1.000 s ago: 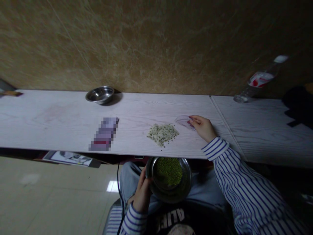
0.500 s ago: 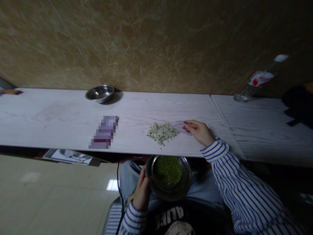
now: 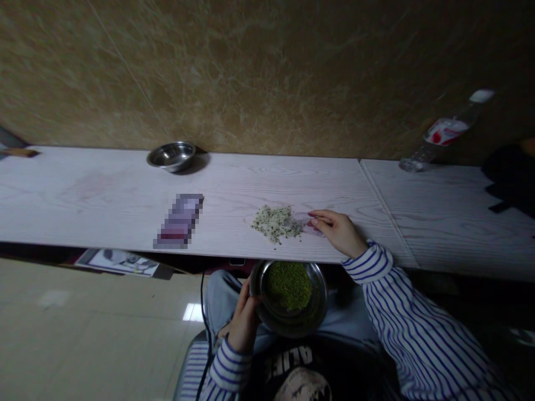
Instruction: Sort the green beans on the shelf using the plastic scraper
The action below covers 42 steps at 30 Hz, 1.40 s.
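My left hand point(image 3: 243, 323) is closed on the left rim of a steel bowl point(image 3: 315, 320), which rests on my lap under the table edge. Small green beans point(image 3: 291, 285) lie in it. On the table, a flat pile of white grains mixed with green beans point(image 3: 273, 224) is spread out. At its right side my right hand point(image 3: 339, 231) pinches a thin clear plastic piece point(image 3: 312, 229) between thumb and fingers. The plastic's left end reaches the edge of the pile; its exact shape is hard to make out.
A smaller steel bowl point(image 3: 171, 157) stands by the wall at the back left. Nearer lies a blurred-out, phone-like flat object point(image 3: 179, 221). A clear bottle with a white cap point(image 3: 445, 133) stands at the back right, beside a dark object point(image 3: 507, 178). A seam crosses the pale table point(image 3: 234, 186).
My right hand has moved a little to the left with the clear plastic piece, and the pile's right edge is pushed in. My left hand keeps its hold on the bowl.
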Each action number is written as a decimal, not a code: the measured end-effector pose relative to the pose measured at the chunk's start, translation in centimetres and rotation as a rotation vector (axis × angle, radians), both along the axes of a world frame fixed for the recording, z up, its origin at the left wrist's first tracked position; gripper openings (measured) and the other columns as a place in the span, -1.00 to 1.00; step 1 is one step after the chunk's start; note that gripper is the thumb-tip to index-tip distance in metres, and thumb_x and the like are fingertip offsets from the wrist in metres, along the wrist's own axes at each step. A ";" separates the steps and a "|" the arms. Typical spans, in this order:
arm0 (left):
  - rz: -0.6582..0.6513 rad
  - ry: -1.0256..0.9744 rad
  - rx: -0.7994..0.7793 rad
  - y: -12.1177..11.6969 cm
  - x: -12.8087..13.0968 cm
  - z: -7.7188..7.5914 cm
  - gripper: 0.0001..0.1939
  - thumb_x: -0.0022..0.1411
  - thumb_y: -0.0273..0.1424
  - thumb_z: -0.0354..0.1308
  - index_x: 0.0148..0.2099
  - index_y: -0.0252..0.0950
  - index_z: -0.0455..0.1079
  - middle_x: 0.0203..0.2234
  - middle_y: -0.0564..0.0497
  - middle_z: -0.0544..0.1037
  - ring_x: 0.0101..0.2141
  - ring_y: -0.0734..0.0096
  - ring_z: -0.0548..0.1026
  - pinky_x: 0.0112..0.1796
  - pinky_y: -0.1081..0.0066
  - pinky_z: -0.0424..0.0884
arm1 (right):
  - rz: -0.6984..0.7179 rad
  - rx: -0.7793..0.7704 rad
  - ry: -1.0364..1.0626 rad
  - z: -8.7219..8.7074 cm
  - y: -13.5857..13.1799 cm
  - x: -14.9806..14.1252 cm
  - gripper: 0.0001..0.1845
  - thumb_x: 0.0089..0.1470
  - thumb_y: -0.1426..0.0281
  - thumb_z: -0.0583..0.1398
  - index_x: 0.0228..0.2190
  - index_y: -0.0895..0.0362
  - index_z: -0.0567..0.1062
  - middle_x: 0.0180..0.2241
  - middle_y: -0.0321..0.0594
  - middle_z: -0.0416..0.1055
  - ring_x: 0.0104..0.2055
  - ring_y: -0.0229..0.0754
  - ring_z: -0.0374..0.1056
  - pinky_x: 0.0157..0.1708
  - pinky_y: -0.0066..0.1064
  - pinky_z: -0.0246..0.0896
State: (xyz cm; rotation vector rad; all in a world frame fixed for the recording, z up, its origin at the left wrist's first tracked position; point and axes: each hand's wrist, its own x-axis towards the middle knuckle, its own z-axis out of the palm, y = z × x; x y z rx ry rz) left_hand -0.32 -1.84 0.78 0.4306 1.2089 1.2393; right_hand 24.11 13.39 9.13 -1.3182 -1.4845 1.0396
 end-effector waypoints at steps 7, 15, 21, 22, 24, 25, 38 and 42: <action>-0.015 0.003 -0.028 -0.1 -0.2 0.1 -0.35 0.04 -0.33 0.26 0.23 -0.21 0.41 0.11 -0.07 0.56 0.15 -0.09 0.42 0.05 0.18 0.41 | -0.068 0.058 -0.038 0.2 -0.7 1.0 -0.65 0.03 0.17 0.32 -0.20 0.13 0.62 -0.29 -0.06 0.65 -0.20 0.00 0.60 -0.11 -0.14 0.51; -0.035 -0.011 -0.016 -0.1 -0.3 -0.5 -0.33 0.05 -0.31 0.26 0.25 -0.18 0.40 0.12 -0.09 0.55 0.16 -0.11 0.41 0.07 0.13 0.39 | -0.156 0.036 -0.054 -0.2 -2.2 2.9 -0.60 -0.03 0.11 0.35 -0.22 0.13 0.63 -0.29 -0.05 0.65 -0.22 0.02 0.60 -0.15 -0.14 0.54; -0.009 -0.022 -0.008 -0.1 -0.3 -0.6 -0.34 0.03 -0.29 0.30 0.22 -0.21 0.40 0.12 -0.12 0.54 0.19 -0.07 0.37 0.14 0.11 0.31 | -0.215 0.032 -0.075 -0.6 -2.4 3.9 -0.56 -0.05 0.10 0.35 -0.21 0.15 0.63 -0.28 -0.02 0.65 -0.24 0.02 0.60 -0.16 -0.13 0.53; -0.014 -0.018 -0.005 -0.1 -0.3 -0.5 -0.33 0.03 -0.29 0.29 0.23 -0.21 0.39 0.13 -0.13 0.53 0.19 -0.05 0.37 0.14 0.11 0.31 | -0.215 0.034 -0.079 -0.6 -2.4 4.0 -0.56 -0.05 0.10 0.35 -0.21 0.15 0.63 -0.28 -0.03 0.65 -0.24 0.02 0.60 -0.16 -0.14 0.53; -0.031 -0.006 -0.012 -0.1 -0.3 -0.5 -0.32 0.05 -0.29 0.28 0.25 -0.20 0.37 0.13 -0.12 0.52 0.18 -0.04 0.38 0.12 0.12 0.33 | -0.209 0.034 -0.084 -0.7 -2.4 3.9 -0.58 -0.04 0.11 0.35 -0.22 0.14 0.63 -0.28 -0.04 0.66 -0.24 0.02 0.61 -0.18 -0.15 0.54; -0.038 0.003 -0.019 -0.1 -0.3 -0.5 -0.31 0.05 -0.28 0.27 0.27 -0.19 0.36 0.13 -0.12 0.53 0.17 -0.05 0.39 0.11 0.12 0.34 | -0.204 0.033 -0.087 -0.7 -2.4 3.8 -0.59 -0.04 0.11 0.35 -0.22 0.13 0.63 -0.27 -0.04 0.66 -0.24 0.01 0.61 -0.18 -0.16 0.54; -0.025 -0.016 -0.020 -0.1 -0.1 0.1 -0.26 0.02 -0.29 0.27 0.29 -0.23 0.33 0.17 -0.16 0.50 0.18 0.05 0.41 0.11 0.16 0.35 | -0.111 0.018 -0.090 0.0 -3.9 2.4 -0.64 0.01 0.11 0.34 -0.23 0.10 0.64 -0.28 -0.07 0.66 -0.22 0.00 0.61 -0.13 -0.17 0.53; -0.015 -0.020 -0.006 0.0 -0.2 -0.1 -0.31 0.00 -0.29 0.30 0.23 -0.20 0.39 0.15 -0.13 0.52 0.19 0.02 0.40 0.11 0.14 0.35 | -0.129 0.012 -0.090 0.1 -4.3 2.8 -0.60 0.01 0.09 0.33 -0.21 0.12 0.63 -0.28 -0.05 0.66 -0.22 0.02 0.61 -0.16 -0.16 0.54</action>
